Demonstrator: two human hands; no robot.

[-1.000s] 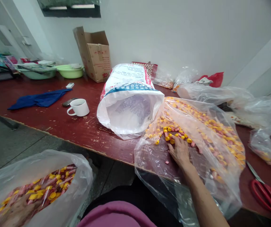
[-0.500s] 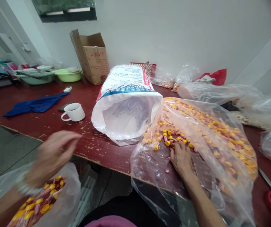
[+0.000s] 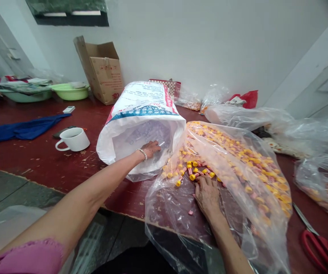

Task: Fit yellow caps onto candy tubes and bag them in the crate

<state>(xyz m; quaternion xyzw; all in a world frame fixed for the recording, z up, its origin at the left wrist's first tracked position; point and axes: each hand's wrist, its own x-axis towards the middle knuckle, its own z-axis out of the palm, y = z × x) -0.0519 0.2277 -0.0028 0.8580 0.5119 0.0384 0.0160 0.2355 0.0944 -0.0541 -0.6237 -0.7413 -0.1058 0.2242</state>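
Observation:
A white printed sack (image 3: 141,110) lies with its mouth towards me and clear plastic tubes (image 3: 143,129) inside. My left hand (image 3: 151,149), with a beaded bracelet, reaches into the mouth. Its fingers are bent around a clear tube whose bright end shows at the fingertips. At the right, a clear plastic bag (image 3: 178,213) is spread open over the table edge, full of small yellow-capped tubes (image 3: 238,152) with red-and-white bodies. Palm down inside this bag, my right hand (image 3: 207,194) has its fingers curled against the nearest capped tubes (image 3: 194,176); its fingertips are partly hidden.
A white mug (image 3: 74,139), blue cloth (image 3: 23,127) and small white device (image 3: 69,109) are at left. Behind them stand a green basin (image 3: 71,92) and cardboard box (image 3: 106,78). Red-handled scissors (image 3: 315,239) lie at right, near more plastic bags (image 3: 320,182).
My left hand has moved from above the lower-left bag of capped tubes up and right into the sack. My right hand stays at the capped tubes. The view has shifted right.

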